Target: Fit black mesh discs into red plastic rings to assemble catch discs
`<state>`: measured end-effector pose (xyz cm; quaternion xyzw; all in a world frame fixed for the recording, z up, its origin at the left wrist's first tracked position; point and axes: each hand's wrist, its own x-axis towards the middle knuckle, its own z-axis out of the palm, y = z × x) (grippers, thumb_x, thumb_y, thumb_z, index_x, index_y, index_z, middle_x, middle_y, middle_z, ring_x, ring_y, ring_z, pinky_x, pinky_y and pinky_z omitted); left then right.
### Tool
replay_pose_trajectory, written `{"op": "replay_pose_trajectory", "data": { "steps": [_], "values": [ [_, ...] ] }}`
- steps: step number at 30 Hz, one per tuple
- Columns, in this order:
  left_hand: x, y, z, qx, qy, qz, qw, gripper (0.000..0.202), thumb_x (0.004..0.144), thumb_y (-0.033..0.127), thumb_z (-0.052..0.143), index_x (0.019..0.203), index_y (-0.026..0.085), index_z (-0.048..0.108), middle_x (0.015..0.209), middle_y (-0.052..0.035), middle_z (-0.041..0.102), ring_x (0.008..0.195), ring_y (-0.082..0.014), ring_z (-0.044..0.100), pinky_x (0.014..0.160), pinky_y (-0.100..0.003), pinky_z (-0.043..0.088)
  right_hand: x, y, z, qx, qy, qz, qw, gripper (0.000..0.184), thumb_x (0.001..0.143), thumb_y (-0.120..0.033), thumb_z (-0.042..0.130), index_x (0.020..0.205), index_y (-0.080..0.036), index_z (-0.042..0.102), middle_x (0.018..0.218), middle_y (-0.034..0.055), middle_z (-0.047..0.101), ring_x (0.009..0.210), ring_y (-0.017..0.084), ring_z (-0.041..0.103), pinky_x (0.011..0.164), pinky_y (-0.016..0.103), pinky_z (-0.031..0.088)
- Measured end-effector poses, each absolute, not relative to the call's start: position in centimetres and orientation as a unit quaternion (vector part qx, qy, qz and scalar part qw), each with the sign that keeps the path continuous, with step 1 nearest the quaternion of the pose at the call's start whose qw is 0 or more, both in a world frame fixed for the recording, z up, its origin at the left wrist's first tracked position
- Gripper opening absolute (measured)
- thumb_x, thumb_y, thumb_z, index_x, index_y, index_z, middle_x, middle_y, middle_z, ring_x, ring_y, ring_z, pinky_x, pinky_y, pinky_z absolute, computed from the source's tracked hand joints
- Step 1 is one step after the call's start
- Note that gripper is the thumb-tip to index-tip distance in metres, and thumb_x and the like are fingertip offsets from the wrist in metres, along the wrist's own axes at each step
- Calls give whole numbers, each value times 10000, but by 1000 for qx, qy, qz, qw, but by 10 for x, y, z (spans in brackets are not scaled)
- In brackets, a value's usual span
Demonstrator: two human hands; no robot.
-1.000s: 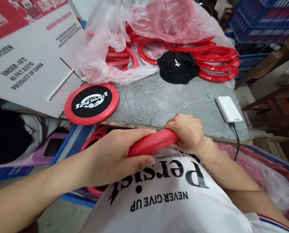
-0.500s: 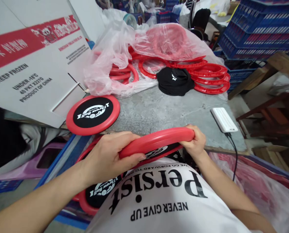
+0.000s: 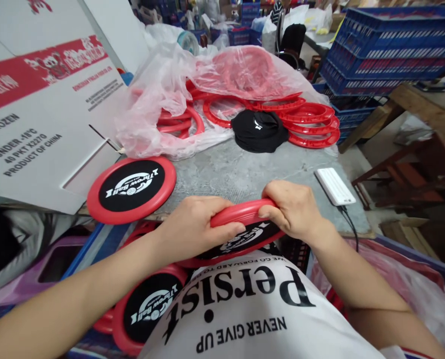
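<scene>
My left hand [image 3: 194, 227] and my right hand [image 3: 292, 209] both grip the far rim of a red disc with a black printed cloth centre [image 3: 241, 237], held tilted against my white shirt just in front of the grey table's [image 3: 245, 172] near edge. The fingers of both hands are wrapped round the red rim, close together. A finished disc [image 3: 131, 188] of the same kind lies flat on the table to the left. Another finished disc [image 3: 147, 309] lies below my left forearm.
Several red rings [image 3: 312, 124] and a plastic bag [image 3: 162, 99] of more lie at the table's back, with a black cloth [image 3: 259, 130] between them. A white power bank [image 3: 334, 186] with cable sits right. A white carton [image 3: 39, 114] leans left; blue crates [image 3: 390, 50] stand behind.
My hands have slid closer together along the disc's rim, and the disc has tipped so its black printed face shows. The view has lifted a little.
</scene>
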<state>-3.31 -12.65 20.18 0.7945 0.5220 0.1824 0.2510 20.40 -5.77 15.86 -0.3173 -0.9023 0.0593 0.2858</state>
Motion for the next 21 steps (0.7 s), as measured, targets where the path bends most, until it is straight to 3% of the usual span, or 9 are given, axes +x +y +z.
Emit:
{"op": "replay_pose_trajectory", "data": {
  "steps": [5, 12, 16, 21],
  "values": [
    [-41, -117, 174, 810, 491, 224, 228, 393, 924, 565, 657, 1045, 198, 727, 941, -21, 722, 845, -162, 679, 761, -268, 513, 218, -62, 122, -355, -875, 21, 329, 686, 1036, -699, 223, 705, -195, 549, 616, 11, 534, 575, 128, 462, 575, 290, 302],
    [-44, -117, 118, 819, 452, 317, 155, 475, 949, 622, 602, 955, 155, 692, 806, -14, 652, 717, -128, 629, 672, -244, 505, 261, -69, 75, -412, -812, 78, 405, 600, 1063, -624, 256, 719, -214, 528, 613, 0, 518, 553, 133, 483, 557, 292, 355],
    [-25, -112, 124, 838, 444, 297, 108, 457, 977, 586, 575, 878, 154, 685, 722, 7, 592, 634, -113, 574, 594, -234, 448, 275, -69, 56, -432, -773, 121, 448, 593, 1053, -627, 261, 701, -225, 519, 608, 3, 521, 537, 143, 480, 539, 309, 346],
    [-15, -99, 149, 859, 448, 227, 100, 477, 986, 598, 533, 830, 168, 670, 752, -3, 612, 634, -130, 581, 595, -261, 438, 266, -73, 34, -479, -696, 174, 505, 618, 1035, -664, 244, 667, -230, 486, 588, -5, 496, 533, 148, 480, 547, 304, 366]
  ]
}}
